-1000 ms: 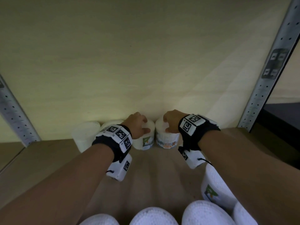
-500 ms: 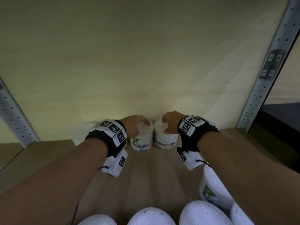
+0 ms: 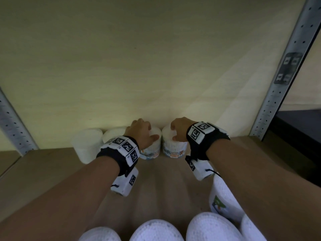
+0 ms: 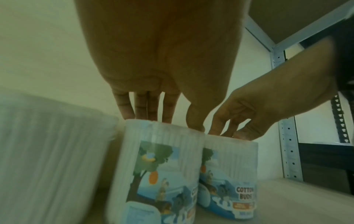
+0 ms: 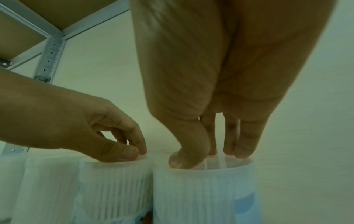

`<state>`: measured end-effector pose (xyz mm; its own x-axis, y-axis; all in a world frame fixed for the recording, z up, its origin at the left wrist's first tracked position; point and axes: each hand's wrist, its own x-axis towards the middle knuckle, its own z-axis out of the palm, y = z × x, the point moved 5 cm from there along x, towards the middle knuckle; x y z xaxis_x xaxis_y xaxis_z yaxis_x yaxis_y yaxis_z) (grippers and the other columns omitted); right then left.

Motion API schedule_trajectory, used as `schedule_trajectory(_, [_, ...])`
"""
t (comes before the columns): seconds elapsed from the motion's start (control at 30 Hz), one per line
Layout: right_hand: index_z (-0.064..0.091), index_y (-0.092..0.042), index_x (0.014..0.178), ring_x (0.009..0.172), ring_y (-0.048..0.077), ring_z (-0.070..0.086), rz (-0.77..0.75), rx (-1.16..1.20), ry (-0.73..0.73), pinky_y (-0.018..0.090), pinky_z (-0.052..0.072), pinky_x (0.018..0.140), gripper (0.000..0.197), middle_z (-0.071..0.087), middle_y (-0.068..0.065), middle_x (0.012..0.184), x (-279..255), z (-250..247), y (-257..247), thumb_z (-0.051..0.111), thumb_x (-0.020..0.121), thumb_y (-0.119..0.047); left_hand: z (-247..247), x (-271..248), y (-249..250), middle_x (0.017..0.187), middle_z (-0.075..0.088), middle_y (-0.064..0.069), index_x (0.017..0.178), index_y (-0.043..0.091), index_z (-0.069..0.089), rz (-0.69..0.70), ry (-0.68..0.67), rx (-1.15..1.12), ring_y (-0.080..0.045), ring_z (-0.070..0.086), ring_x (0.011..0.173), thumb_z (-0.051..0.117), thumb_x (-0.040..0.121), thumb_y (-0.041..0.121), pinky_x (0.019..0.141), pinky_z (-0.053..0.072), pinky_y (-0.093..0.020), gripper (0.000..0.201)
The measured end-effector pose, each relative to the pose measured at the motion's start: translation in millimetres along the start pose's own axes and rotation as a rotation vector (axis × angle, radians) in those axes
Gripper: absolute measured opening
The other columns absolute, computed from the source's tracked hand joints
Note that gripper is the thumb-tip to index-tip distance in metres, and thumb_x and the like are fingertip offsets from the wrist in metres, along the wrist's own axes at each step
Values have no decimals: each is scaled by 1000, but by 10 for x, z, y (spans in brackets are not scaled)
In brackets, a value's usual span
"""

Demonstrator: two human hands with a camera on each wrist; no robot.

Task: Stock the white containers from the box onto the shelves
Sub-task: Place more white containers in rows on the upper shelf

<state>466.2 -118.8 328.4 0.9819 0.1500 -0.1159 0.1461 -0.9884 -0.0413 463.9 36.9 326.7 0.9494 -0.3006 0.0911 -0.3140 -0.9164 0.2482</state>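
Two containers (image 3: 163, 146) under both hands (image 3: 161, 132)

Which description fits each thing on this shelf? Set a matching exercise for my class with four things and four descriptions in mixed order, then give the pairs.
Things
1. left hand
2. right hand
3. far-left tub
4. right post

Descriptions
A. bears a dark tag with markers
B. grips the rightmost tub of the back row from above
C. stands untouched, no label showing
D. grips the third tub from the left in the back row

Pairs: 1-D, 2-B, 3-C, 4-A
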Motion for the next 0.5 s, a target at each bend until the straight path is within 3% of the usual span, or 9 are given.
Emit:
schedule_trajectory(0.33, [60, 0, 122, 112, 35, 62, 9, -3, -12, 43, 52, 97, 43, 62, 18, 124, -29, -34, -30, 62, 90, -29, -99, 12, 34, 141, 43, -11, 131, 11, 51, 81, -168, -57, -28, 45, 128, 63, 90, 26, 103, 39, -35, 46])
schedule_trajectory(0.5, [60, 0, 122, 112, 34, 62, 17, -16, -30, 43, 52, 97, 43, 62, 18, 124, -35, -36, -31, 61, 90, -29, -106, 40, 2, 141, 45, -8, 129, 15, 54, 87, -202, -65, -27, 47, 127, 66, 88, 24, 101, 41, -36, 44])
